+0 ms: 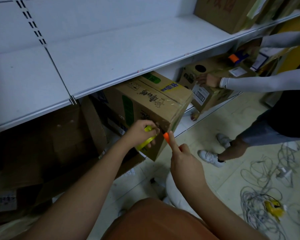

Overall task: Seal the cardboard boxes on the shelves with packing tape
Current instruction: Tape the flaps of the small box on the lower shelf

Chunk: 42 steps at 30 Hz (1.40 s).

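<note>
Tangled grey cables (pixel 260 196) on floor, perhaps a yellow plug (pixel 274 207)

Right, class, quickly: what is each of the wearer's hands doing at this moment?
Left hand: grips a yellow tape roll against the cardboard box.
Right hand: holds an orange cutter near the box's corner.

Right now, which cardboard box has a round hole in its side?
The tilted box at the right, steadied by the other person's hand. The green-printed box being taped by the left hand shows none.
</note>
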Each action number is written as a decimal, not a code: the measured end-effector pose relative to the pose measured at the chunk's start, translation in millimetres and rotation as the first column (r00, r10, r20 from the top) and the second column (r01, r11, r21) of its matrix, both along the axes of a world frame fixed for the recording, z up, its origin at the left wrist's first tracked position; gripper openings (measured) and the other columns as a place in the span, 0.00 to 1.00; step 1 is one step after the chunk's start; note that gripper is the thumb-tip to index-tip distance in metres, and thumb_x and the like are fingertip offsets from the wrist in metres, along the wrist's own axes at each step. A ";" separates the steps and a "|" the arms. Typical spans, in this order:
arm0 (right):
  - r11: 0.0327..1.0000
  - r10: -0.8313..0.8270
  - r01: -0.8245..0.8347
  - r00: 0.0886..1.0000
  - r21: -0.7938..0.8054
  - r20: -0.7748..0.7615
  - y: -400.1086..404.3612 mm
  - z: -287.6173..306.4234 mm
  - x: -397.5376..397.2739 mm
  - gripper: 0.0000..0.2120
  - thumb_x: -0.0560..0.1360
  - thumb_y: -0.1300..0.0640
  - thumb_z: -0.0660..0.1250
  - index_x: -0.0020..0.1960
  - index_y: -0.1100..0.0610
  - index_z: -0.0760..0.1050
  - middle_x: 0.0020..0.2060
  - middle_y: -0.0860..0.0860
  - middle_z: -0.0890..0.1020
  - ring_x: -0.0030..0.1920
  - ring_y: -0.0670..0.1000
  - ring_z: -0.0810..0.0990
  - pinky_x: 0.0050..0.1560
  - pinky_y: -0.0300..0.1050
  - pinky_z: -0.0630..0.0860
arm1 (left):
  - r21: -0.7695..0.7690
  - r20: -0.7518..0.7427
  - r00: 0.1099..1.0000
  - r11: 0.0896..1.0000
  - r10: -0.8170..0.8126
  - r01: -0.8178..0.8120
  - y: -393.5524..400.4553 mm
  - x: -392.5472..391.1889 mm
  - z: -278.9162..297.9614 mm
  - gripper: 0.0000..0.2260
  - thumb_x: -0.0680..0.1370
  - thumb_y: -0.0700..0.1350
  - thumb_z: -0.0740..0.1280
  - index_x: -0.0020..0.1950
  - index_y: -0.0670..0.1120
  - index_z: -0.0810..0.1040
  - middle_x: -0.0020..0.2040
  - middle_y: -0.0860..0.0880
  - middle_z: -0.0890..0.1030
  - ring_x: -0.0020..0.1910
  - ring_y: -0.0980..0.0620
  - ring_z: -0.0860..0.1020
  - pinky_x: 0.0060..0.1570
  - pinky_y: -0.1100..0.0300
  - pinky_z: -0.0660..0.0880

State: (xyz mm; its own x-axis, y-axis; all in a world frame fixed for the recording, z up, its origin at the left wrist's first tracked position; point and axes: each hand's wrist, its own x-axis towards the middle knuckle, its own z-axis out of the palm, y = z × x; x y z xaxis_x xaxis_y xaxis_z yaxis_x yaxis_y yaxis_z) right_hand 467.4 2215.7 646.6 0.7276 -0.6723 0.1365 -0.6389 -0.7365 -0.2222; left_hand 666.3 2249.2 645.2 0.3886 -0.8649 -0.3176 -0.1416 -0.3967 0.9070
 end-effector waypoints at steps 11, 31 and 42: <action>0.994 -0.006 -0.002 0.998 0.112 0.069 -3.9 -5.7 -31.0 0.44 0.71 0.68 0.70 0.80 0.50 0.53 0.37 0.50 0.69 0.23 0.49 0.63 0.18 0.41 0.60 | 0.088 -0.017 0.996 0.993 0.083 -0.081 20.1 44.0 -10.2 0.04 0.81 0.43 0.67 0.50 0.43 0.79 0.32 0.45 0.83 0.33 0.43 0.80 0.35 0.52 0.80; 0.974 -0.069 -0.045 0.875 0.221 0.480 -74.9 4.5 52.6 0.15 0.74 0.48 0.72 0.54 0.52 0.70 0.42 0.43 0.75 0.38 0.46 0.75 0.38 0.40 0.68 | -0.066 -0.059 0.972 0.971 0.228 -0.232 23.4 2.3 13.3 0.04 0.81 0.43 0.67 0.49 0.43 0.79 0.32 0.43 0.82 0.28 0.49 0.79 0.32 0.58 0.78; 0.993 -0.072 0.034 0.932 0.111 0.356 -79.7 13.2 58.0 0.17 0.77 0.42 0.67 0.53 0.54 0.67 0.37 0.46 0.74 0.32 0.51 0.74 0.33 0.44 0.67 | -0.129 -0.065 0.951 0.942 0.304 -0.310 28.6 -9.7 32.5 0.04 0.81 0.44 0.68 0.48 0.44 0.80 0.32 0.43 0.82 0.27 0.48 0.78 0.33 0.56 0.78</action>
State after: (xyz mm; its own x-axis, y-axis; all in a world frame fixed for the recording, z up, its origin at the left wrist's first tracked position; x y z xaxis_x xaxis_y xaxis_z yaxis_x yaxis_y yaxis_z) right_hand 525.4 2136.0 659.8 0.6056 -0.7323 0.3114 -0.5397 -0.6655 -0.5156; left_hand 656.6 2277.8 677.8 0.6302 -0.7422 -0.2279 0.0085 -0.2869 0.9579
